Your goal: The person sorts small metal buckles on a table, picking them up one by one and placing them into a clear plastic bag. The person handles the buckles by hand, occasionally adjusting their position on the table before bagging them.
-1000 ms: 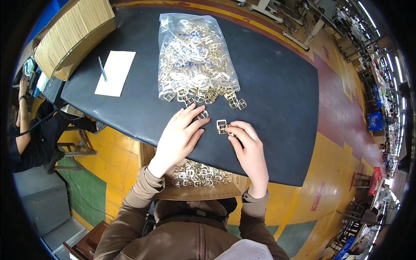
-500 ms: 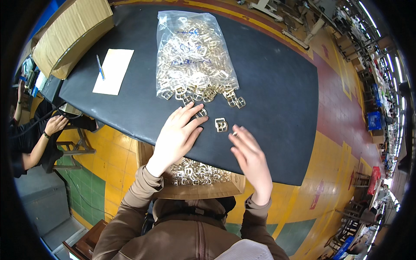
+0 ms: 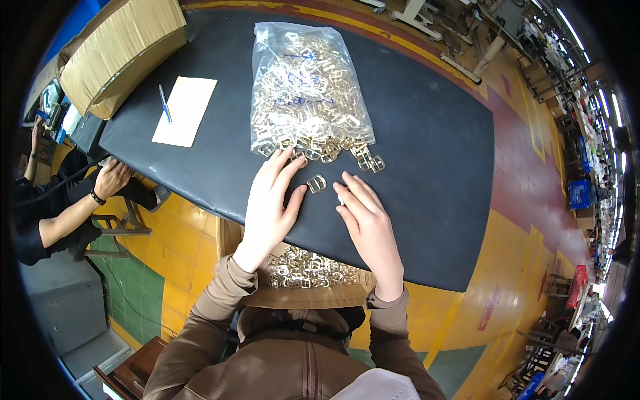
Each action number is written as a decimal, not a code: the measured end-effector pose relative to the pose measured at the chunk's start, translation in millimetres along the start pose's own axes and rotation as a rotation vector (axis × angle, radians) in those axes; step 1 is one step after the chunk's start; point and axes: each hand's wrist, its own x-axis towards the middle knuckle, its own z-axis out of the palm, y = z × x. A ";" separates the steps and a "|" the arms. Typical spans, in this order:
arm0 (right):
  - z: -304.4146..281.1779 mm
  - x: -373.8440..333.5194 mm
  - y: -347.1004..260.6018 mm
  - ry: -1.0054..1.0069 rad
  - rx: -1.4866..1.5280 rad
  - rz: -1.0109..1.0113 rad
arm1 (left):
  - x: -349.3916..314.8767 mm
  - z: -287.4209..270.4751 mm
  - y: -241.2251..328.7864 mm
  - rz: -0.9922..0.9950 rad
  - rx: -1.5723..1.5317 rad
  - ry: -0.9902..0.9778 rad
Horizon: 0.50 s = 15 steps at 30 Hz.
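Over the dark table, my left hand (image 3: 267,203) lies with its fingers stretched out, the fingertips at a metal buckle (image 3: 298,158) by the bag's mouth. Just off the left thumb tip lies a single pale gold buckle (image 3: 317,184). To its right, my right hand (image 3: 369,223) has thumb and forefinger close together round a small whitish thing whose kind I cannot make out. Beyond both hands lies a clear plastic bag (image 3: 310,87) full of similar buckles, with blue handwriting on it. Several buckles spill from its near end, among them a pair (image 3: 371,161) at the right.
A cardboard box (image 3: 300,297) holding many buckles stands below the near table edge, in front of my body. On the dark table (image 3: 427,180) lie a paper sheet (image 3: 193,107) and a pen (image 3: 165,103). Another cardboard box (image 3: 123,57) stands far left, near another person's arm (image 3: 80,210).
The buckle that lay between my hands no longer shows there. My right hand has moved left and away from me. The buckle under my left fingers now lies uncovered beside the thumb.
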 end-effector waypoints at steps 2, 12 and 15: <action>5.2 1.7 2.1 -0.041 0.051 0.001 | -0.1 0.2 -1.3 -0.019 0.004 0.002; -4.6 -57.3 -24.5 -0.358 0.361 -0.238 | -0.2 -5.5 -5.6 0.003 -0.195 -0.122; -2.5 -34.7 -23.1 -0.146 0.207 -0.106 | 0.8 -9.7 -10.6 -0.099 -0.433 -0.174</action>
